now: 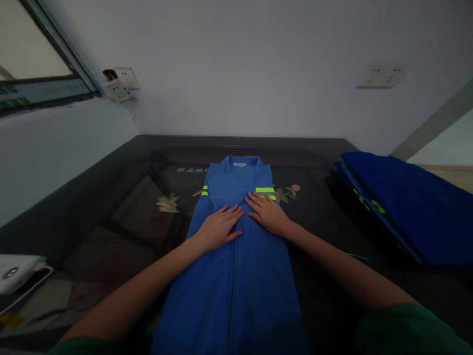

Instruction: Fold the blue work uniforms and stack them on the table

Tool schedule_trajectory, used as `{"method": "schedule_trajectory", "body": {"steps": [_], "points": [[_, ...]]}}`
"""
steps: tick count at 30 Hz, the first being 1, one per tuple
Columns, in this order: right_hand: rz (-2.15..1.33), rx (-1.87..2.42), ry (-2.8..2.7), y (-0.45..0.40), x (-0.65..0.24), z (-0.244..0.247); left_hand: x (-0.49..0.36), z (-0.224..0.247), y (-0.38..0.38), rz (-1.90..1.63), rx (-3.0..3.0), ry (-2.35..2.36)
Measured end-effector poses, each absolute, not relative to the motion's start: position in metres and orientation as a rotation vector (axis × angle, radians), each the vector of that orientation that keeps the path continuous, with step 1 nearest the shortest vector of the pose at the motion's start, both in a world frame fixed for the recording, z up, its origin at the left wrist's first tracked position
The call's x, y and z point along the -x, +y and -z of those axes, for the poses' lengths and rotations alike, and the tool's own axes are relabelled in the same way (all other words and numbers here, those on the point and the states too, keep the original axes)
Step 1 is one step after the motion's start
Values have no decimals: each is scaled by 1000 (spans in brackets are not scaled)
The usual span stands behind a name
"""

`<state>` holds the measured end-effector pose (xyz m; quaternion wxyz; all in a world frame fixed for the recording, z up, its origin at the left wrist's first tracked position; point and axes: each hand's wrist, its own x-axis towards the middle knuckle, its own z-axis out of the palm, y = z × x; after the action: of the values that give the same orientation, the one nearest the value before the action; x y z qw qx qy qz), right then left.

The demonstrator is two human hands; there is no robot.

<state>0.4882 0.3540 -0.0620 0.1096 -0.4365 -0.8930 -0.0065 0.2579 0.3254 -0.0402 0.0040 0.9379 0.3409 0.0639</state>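
A blue work jacket (236,276) with yellow-green reflective stripes lies lengthwise on the dark glossy table (121,197), its collar toward the wall and its sides folded in. My left hand (221,228) rests flat on the middle of it, fingers stretched out and pointing right. Close beside it, my right hand (268,213) lies with fingers spread on the jacket's right part, by the reflective stripe (265,190). Neither hand grips the cloth. The jacket's near end runs out of the bottom of the view.
A stack of folded blue clothing (410,202) sits on the table's right side. At the left edge is a white device (20,271) with a cable. Wall sockets (383,75) are on the back wall, and a socket strip (118,90) hangs near the left corner.
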Motion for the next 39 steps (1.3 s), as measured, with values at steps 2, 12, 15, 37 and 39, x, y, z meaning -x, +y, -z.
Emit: {"method": "schedule_trajectory", "body": {"steps": [2, 12, 15, 37, 39], "points": [[14, 1295, -2628, 353, -488, 60, -256, 37, 323, -147, -2930, 1059], [-28, 1650, -2240, 426, -476, 30, -290, 30, 332, -266, -2876, 1206], [-59, 1914, -2160, 454, -476, 35, -299, 40, 337, -200, -2888, 1226], [-3, 1985, -2114, 472, -496, 60, -294, 53, 329, -270, -2756, 1284], [105, 1878, -2114, 465, -494, 51, -289, 47, 330, -335, -2716, 1260]]}}
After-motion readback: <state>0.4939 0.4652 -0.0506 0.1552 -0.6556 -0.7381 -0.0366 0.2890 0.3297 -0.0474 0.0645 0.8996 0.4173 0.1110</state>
